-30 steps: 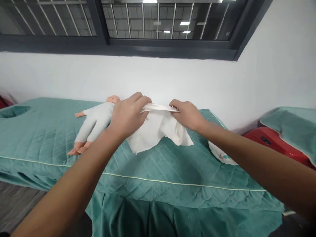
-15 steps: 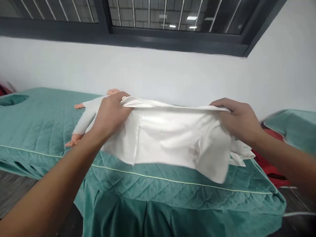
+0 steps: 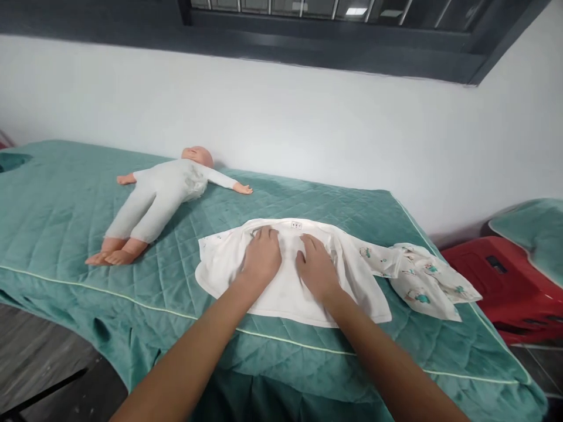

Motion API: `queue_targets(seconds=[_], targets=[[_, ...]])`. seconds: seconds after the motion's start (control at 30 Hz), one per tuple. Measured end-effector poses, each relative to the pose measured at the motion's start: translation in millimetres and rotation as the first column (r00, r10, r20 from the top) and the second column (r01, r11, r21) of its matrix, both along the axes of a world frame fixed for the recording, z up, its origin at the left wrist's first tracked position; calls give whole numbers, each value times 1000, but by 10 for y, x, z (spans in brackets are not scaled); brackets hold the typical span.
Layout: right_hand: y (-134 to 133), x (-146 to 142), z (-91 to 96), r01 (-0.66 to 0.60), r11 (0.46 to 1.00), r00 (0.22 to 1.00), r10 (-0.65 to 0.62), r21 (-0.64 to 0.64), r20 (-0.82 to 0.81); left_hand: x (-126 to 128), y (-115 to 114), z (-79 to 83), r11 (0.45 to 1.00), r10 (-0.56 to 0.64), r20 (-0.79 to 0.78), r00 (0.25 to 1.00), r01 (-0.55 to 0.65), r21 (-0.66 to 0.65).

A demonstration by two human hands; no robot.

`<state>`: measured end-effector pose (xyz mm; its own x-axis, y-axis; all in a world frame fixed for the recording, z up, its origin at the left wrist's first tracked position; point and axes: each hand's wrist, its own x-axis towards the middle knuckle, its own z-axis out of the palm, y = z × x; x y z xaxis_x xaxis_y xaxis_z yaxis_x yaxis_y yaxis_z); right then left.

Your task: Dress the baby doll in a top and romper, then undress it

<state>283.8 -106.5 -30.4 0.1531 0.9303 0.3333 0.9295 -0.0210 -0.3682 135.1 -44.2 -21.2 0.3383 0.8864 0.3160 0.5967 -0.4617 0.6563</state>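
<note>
A white baby garment (image 3: 281, 293) lies spread flat on the teal quilted bed cover (image 3: 70, 234), collar label toward the wall. My left hand (image 3: 263, 258) rests palm down on its middle, fingers stretched out. My right hand (image 3: 315, 266) lies flat beside it, also open, the two hands almost touching. A baby doll (image 3: 153, 196) in a pale suit lies on its back to the left, arms out, apart from the garment. A patterned cloth (image 3: 417, 275) lies crumpled at the garment's right edge.
The bed's front edge with a pale piping line runs just below the garment. A red object (image 3: 505, 287) and another teal-covered surface (image 3: 532, 228) stand at the right. A white wall and a dark window frame are behind the bed.
The garment was held up stretched between both hands; now it lies flat on the bed, and both hands have let go and press down on it. The view has tilted lower.
</note>
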Motion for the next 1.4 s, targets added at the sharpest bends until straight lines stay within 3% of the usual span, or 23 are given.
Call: queue_targets(seconds=[0.1,0.2,0.37,0.47,0.57,0.7,0.93,1.07,1.4], targets=[[21,49,-1,201,973,979,-196,-117,51,-23,85,-35,988,151,-389,909,-130,82],[102,134,77,290,939,955,-272,-183,118,-1,114,22,972,235,-534,812,-208,111],[217,112,105,382,909,921,-359,-165,154,148,155,102,961,259,-467,846,-272,40],[264,130,90,364,927,922,-346,-91,173,200,307,102,962,260,-428,866,-268,43],[364,237,97,348,932,930,-330,-102,161,229,532,64,977,212,-463,861,-194,87],[654,433,114,337,932,933,-311,-136,182,332,856,-2,983,179,-511,841,-132,127],[1225,704,85,327,936,939,-307,-132,153,589,1315,-93,981,195,-528,826,-157,117],[1295,746,60,364,926,929,-352,-101,117,623,1378,-124,975,218,-509,833,-164,150],[1190,727,51,308,914,951,-295,-263,88,560,1267,-89,981,192,-519,833,-150,122]])
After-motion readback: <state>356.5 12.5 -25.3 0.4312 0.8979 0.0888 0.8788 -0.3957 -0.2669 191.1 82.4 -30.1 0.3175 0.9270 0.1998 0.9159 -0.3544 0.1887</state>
